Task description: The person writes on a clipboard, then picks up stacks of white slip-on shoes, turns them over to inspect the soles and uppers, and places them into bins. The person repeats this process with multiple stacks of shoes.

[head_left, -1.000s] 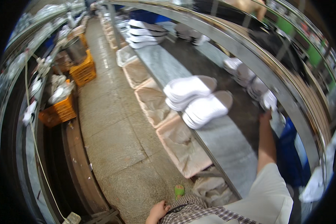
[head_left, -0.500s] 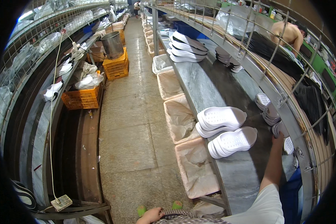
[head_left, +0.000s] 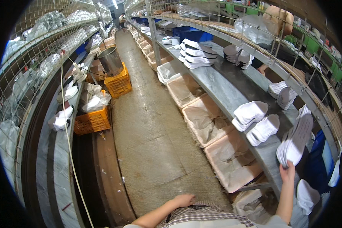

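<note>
My right hand (head_left: 288, 173) grips the lower end of a stack of white shoe soles (head_left: 295, 142). The stack stands tilted up at the right side of the grey bench. Another white sole (head_left: 307, 195) lies just beyond my right wrist. To the left of the held stack are two low piles, a nearer pile of white soles (head_left: 263, 130) and a farther pile of white soles (head_left: 250, 115). My left hand (head_left: 184, 200) is in front of my waist by the checked cloth, fingers loosely extended, with nothing seen in it.
Lined bins (head_left: 235, 159) line the bench's aisle side. Farther along stand more sole stacks (head_left: 197, 55). A wire-mesh shelf (head_left: 281, 62) overhangs the right; a person (head_left: 278, 19) is behind it. Orange crates (head_left: 93, 121), a metal drum (head_left: 111, 60) and a hanging cord (head_left: 70, 152) are left.
My right hand has come back from under the shelf edge and now has a stack of soles in its grip. My left hand has risen slightly. The view has swung left.
</note>
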Demonstrator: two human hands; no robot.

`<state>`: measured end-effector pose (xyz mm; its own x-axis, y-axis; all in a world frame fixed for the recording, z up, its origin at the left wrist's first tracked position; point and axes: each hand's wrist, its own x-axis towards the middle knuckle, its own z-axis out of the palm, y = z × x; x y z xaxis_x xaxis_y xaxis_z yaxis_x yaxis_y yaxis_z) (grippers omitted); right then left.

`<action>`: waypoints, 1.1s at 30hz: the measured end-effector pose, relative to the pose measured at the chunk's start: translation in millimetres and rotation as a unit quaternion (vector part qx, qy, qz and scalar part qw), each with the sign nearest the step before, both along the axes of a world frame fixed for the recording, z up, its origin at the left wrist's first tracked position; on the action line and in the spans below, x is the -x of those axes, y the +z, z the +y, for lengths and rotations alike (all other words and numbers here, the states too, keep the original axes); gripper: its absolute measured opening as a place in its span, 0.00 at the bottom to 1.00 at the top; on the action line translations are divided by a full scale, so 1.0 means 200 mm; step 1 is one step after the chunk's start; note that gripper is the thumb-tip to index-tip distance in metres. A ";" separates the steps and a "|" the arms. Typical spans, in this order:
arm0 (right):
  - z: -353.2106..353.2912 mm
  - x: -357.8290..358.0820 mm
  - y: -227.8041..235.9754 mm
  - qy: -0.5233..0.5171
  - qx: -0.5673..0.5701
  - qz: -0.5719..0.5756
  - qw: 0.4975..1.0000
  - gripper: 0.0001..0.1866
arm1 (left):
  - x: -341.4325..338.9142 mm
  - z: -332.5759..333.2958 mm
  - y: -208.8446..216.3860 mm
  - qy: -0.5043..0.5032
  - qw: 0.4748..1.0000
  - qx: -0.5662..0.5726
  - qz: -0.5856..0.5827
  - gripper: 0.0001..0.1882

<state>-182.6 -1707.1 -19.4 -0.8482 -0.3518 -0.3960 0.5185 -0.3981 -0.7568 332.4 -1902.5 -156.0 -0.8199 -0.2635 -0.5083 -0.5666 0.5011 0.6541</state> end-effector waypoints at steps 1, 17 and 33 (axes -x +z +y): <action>0.07 -0.21 0.01 -0.005 -0.015 -0.019 1.000 0.16 | 0.00 -0.06 0.05 -0.035 0.999 0.001 0.027 0.23; 0.19 -1.36 -0.11 -0.020 0.067 0.024 0.997 0.24 | 1.35 0.28 0.83 0.022 0.887 -0.136 0.441 0.50; 0.17 -1.09 -0.15 0.122 0.170 0.001 0.978 0.36 | 1.30 0.26 0.76 0.076 0.796 -0.473 0.370 0.40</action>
<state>34.5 -1674.1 -48.8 -0.7233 -0.6546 -0.2199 0.6285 -0.4922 -0.6022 72.0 -1851.1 -3.5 -0.9822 -0.1752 0.0680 0.1415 -0.4513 0.8811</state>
